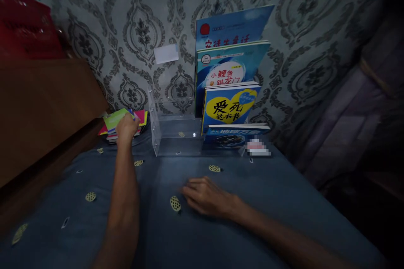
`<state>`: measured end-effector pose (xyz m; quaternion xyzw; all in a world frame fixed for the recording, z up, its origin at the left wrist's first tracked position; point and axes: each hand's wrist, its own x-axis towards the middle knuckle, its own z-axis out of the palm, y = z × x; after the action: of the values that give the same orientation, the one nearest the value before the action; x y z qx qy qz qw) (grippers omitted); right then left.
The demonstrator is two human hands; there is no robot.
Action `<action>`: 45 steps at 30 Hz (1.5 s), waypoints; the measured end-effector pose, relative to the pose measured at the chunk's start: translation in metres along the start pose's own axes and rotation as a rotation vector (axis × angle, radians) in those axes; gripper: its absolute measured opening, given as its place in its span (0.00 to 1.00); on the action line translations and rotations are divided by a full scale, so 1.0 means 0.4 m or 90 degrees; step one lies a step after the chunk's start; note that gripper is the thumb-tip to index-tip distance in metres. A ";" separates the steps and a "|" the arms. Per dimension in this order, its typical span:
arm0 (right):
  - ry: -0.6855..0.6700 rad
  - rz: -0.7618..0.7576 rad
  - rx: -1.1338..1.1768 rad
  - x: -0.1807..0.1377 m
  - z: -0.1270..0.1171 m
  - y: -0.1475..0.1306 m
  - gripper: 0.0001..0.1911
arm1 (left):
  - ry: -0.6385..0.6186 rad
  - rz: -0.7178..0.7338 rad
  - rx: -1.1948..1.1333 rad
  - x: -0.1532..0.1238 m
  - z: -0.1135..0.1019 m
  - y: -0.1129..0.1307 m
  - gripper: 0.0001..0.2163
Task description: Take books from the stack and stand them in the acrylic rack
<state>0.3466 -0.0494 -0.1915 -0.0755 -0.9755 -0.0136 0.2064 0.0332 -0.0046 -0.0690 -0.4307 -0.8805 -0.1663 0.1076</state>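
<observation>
At the left, my left hand (128,126) is closed on the edge of a green booklet (115,120) on top of a small pile. Its fingertips are partly hidden. Below the booklet are pink and yellow covers and several more thin books (112,138). My right hand (205,195) hovers over or rests on the dark blue cloth, its fingers curled together with nothing visible in them. Beyond it stands a clear tiered rack (172,145). Books fill the rack's right side: a blue one with a yellow heart (233,107), others behind, and a low dark blue one (230,141) in front.
A brown wooden box or cabinet (47,105) bounds the left side, with a red bag or box (25,25) on it. Patterned wallpaper (142,29) with a white paper (166,54) is behind the rack. A pale curtain (344,109) hangs right. Patterned blue cloth (158,235) covers the surface.
</observation>
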 end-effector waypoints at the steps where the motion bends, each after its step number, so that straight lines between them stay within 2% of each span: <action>1: -0.021 0.017 0.030 -0.004 0.018 -0.001 0.05 | 0.018 -0.019 0.003 0.003 0.019 -0.006 0.22; 4: -0.020 0.083 0.121 -0.009 0.037 0.000 0.09 | 0.060 -0.035 0.007 0.021 0.073 -0.025 0.28; 7: -0.017 0.121 0.164 -0.009 0.030 0.003 0.10 | 0.072 -0.006 0.033 0.067 0.111 -0.059 0.33; 11: -0.042 0.121 0.174 -0.006 0.026 0.003 0.11 | -0.026 0.016 0.076 0.137 0.124 -0.113 0.38; 14: -0.032 0.125 0.176 -0.004 0.030 0.003 0.10 | -0.065 0.036 0.100 0.151 0.115 -0.138 0.38; 24: -0.030 0.122 0.183 -0.004 0.034 0.004 0.11 | -0.057 0.168 0.187 0.016 0.079 -0.174 0.29; 28: -0.025 0.127 0.184 -0.004 0.038 0.005 0.11 | -0.057 0.175 0.228 0.029 0.062 -0.182 0.23; 32: -0.021 0.119 0.184 -0.002 0.037 0.007 0.10 | -0.103 0.146 0.225 0.074 0.052 -0.197 0.19; 35: -0.015 0.114 0.188 -0.003 0.033 0.007 0.11 | -0.111 0.154 0.224 0.080 0.051 -0.208 0.19; 45: -0.016 0.113 0.184 -0.002 0.036 0.008 0.13 | -0.062 0.192 0.252 -0.034 0.047 -0.209 0.23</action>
<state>0.3422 -0.0455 -0.2049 -0.1310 -0.9592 0.1459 0.2035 -0.0258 -0.0552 -0.1076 -0.5352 -0.8258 0.0482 0.1710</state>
